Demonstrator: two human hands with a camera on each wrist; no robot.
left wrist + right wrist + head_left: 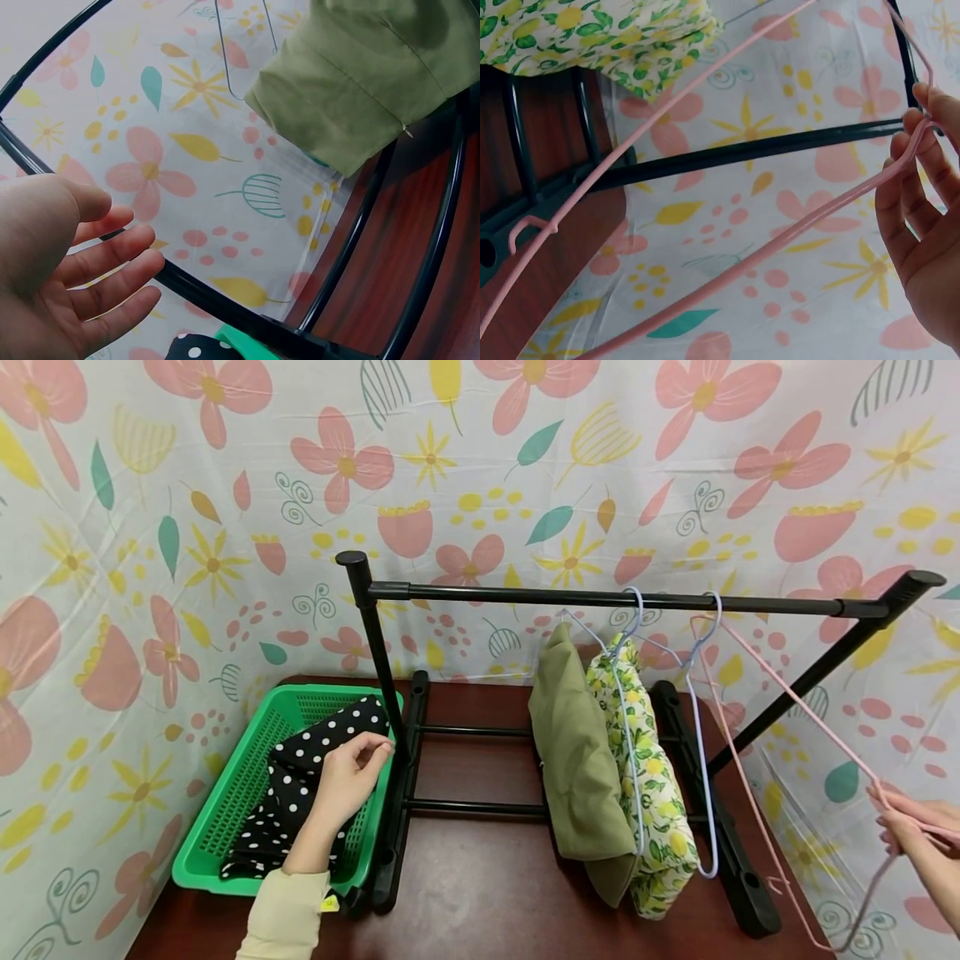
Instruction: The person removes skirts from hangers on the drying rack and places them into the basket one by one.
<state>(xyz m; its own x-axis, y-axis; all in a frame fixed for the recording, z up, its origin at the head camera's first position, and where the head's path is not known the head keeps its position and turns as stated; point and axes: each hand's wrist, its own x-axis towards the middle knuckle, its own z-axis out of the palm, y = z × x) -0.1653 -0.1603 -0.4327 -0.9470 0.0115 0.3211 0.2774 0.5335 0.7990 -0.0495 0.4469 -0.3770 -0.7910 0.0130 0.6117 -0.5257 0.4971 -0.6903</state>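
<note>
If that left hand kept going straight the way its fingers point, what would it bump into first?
The left hand would probably meet the black left-side post first; it shows just ahead, though the gap in depth is unclear.

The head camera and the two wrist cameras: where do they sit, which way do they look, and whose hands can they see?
Head: worn on the person's head, looking forward and down at the rack and basket; left hand, a sleeve and right hand show.
Left wrist: looks past the left hand toward the green cloth.
Right wrist: looks along the right hand, which holds the pink hanger.
Shared: head and right wrist both show the pink hanger and lemon cloth.
</note>
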